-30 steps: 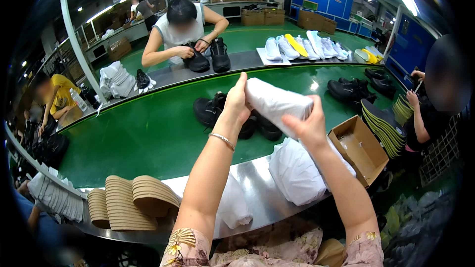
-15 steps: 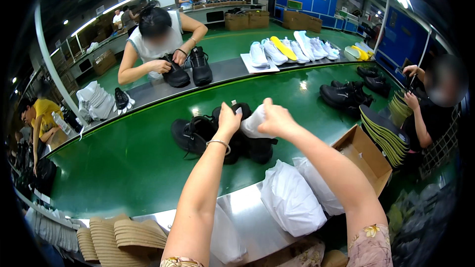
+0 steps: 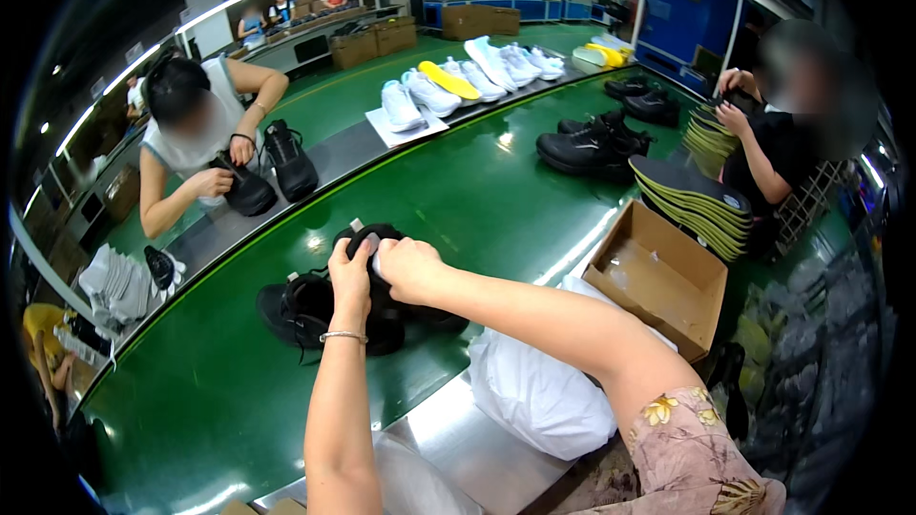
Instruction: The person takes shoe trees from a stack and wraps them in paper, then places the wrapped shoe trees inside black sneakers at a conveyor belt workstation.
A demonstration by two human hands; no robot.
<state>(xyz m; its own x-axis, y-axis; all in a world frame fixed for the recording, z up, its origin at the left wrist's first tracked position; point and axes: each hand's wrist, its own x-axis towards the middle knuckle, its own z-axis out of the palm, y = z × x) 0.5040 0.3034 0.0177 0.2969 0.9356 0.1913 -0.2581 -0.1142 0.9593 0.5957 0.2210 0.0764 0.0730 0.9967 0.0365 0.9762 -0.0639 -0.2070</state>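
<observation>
My left hand is closed around the collar of a black sports shoe on the green belt. Just beside it, my right hand presses its bent fingers at the shoe's opening. A white paper wad shows in small part at those fingers; most of it is hidden by the hand and the shoe. Another black shoe lies to the left with its laces loose. Under my right wrist, more black footwear is partly covered.
White wrapped bundles lie on the metal ledge near me. An open cardboard box, stacked insoles and black shoes are at right. White shoes line the far ledge. Across the belt, a person handles black shoes; another sits at right.
The view has swung right, so the scene shifts left. My right hand has brought the white wad from beside the shoe to its opening, closer to my left hand.
</observation>
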